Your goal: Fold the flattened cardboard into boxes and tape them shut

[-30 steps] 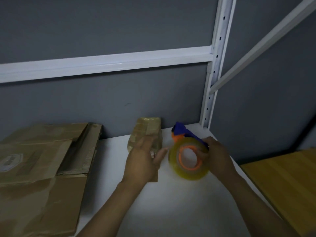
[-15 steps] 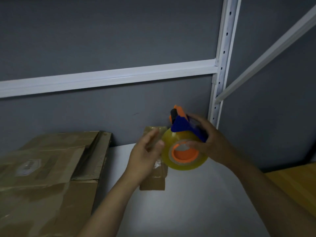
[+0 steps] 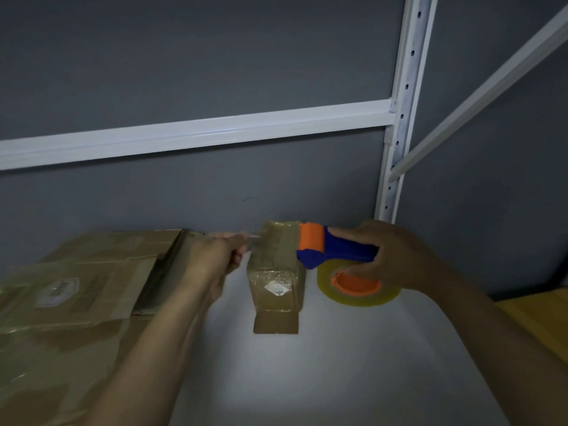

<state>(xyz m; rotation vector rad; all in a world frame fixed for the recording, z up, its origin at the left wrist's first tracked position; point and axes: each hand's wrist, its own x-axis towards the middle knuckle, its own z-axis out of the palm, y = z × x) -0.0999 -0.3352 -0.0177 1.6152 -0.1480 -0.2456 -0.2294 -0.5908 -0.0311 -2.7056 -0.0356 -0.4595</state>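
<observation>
A small cardboard box (image 3: 276,272) wrapped in clear tape stands on the white table (image 3: 338,364) against the grey wall. My right hand (image 3: 396,256) grips a blue and orange tape dispenser (image 3: 325,250) with a yellowish tape roll (image 3: 359,292), held just right of the box at its top. My left hand (image 3: 215,256) is left of the box and pinches the end of a clear tape strip (image 3: 252,238) that stretches over the box top towards the dispenser. Flattened cardboard (image 3: 67,302) lies in a stack at the left.
A white metal shelf frame, with a horizontal bar (image 3: 196,133) and an upright post (image 3: 399,118), runs along the grey wall behind the table. A yellow wooden surface (image 3: 541,321) lies lower at the right, past the table's edge.
My left hand has pulled away leftward from the dispenser, drawing tape out. My right hand has turned the dispenser over and brought it down beside the box top.
</observation>
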